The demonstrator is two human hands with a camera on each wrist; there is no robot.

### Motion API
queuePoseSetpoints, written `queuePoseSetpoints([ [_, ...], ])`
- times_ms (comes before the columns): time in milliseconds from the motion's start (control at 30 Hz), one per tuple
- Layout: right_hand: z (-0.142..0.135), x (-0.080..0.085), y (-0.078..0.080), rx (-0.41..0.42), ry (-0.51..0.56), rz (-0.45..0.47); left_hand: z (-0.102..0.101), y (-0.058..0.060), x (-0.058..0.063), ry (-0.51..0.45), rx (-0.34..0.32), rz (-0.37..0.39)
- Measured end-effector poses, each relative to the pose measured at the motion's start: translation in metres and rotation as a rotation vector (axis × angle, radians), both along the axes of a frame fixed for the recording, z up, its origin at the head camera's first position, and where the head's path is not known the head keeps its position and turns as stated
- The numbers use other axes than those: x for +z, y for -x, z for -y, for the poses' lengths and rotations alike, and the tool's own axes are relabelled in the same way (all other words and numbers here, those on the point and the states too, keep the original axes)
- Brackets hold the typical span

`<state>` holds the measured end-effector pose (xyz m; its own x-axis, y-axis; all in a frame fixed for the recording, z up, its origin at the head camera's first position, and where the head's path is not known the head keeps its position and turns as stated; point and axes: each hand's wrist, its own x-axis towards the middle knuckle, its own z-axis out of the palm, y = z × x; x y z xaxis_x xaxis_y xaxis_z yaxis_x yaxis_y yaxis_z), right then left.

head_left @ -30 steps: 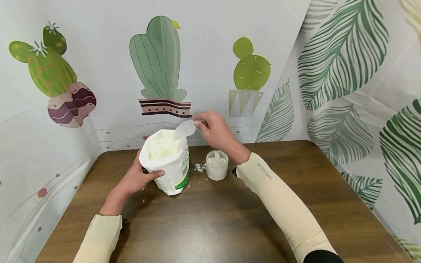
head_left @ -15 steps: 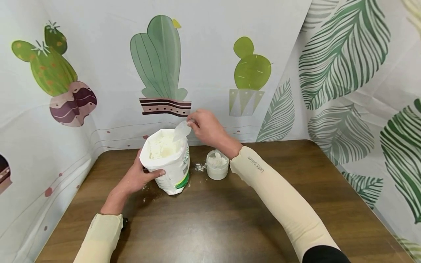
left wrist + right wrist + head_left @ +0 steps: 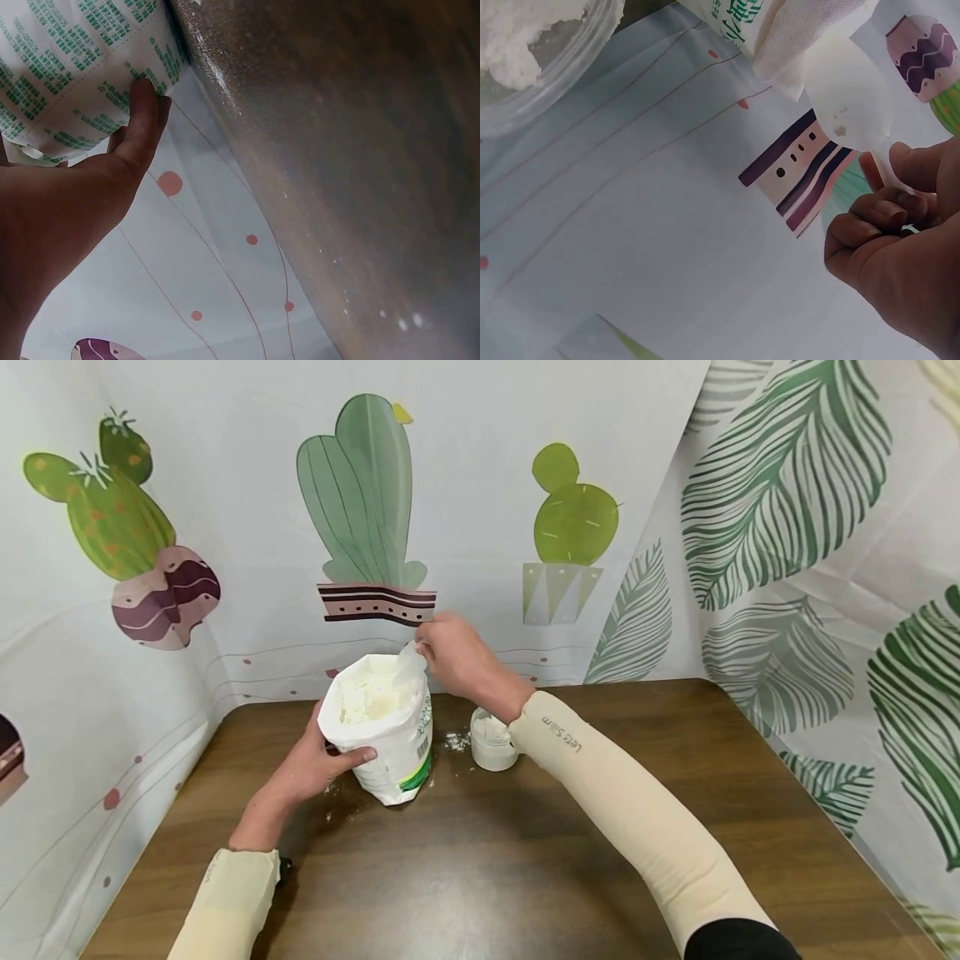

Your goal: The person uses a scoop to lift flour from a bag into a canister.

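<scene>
On the table's far left stands a white paper bag (image 3: 392, 768) of white powder (image 3: 363, 697), its top wide open and tilted slightly. My left hand (image 3: 313, 767) grips the bag's left side, thumb across the front; the left wrist view shows fingers (image 3: 142, 120) against the printed paper (image 3: 75, 52). A translucent white plastic spoon (image 3: 847, 86) is pinched by its handle in my right hand (image 3: 900, 240). Its bowl is at the bag's right rim, with a few bits of powder on it. Right of the bag is a clear round jar (image 3: 492, 755) holding powder, partly hidden by my right forearm.
Spilled powder (image 3: 456, 742) lies on the brown wooden table (image 3: 450, 877) between bag and jar, with fainter traces left of the bag. Close behind the table's back edge hangs a white cloth (image 3: 480, 527) printed with cacti and leaves.
My right hand has moved left with the spoon, from above the jar's left side to the bag's right rim. The left hand and the bag have stayed almost still.
</scene>
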<state>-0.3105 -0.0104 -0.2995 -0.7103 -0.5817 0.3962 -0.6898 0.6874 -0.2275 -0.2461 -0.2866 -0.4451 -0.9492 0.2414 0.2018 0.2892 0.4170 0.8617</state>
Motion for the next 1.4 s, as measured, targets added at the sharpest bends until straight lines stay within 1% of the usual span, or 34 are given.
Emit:
queuePoseSetpoints([
  [167,0.009,0.001,-0.002,-0.037,-0.091,-0.067,0.001,0.0,-0.001,-0.014,0.002,0.004],
  [300,0.014,-0.001,-0.004,-0.06,-0.138,-0.104,0.001,0.0,-0.001,-0.007,0.01,0.0],
  [433,0.017,-0.005,-0.005,-0.086,-0.169,-0.134,0.001,0.0,0.0,0.015,0.017,-0.004],
  [567,0.019,-0.007,-0.004,-0.099,-0.174,-0.145,0.001,-0.001,0.0,0.016,0.011,0.0],
  [833,0.023,-0.01,-0.003,-0.103,-0.135,-0.133,0.0,0.0,0.002,-0.008,-0.012,0.005],
  [1067,0.026,-0.014,-0.003,-0.101,-0.082,-0.076,0.0,0.0,0.001,0.008,-0.002,0.007],
  [1233,0.028,-0.019,0.0,-0.091,-0.058,-0.074,0.001,0.0,0.002,0.009,-0.003,0.001],
  [1400,0.03,-0.025,0.002,-0.079,-0.011,-0.047,0.001,-0.001,0.002,0.008,-0.005,-0.001],
])
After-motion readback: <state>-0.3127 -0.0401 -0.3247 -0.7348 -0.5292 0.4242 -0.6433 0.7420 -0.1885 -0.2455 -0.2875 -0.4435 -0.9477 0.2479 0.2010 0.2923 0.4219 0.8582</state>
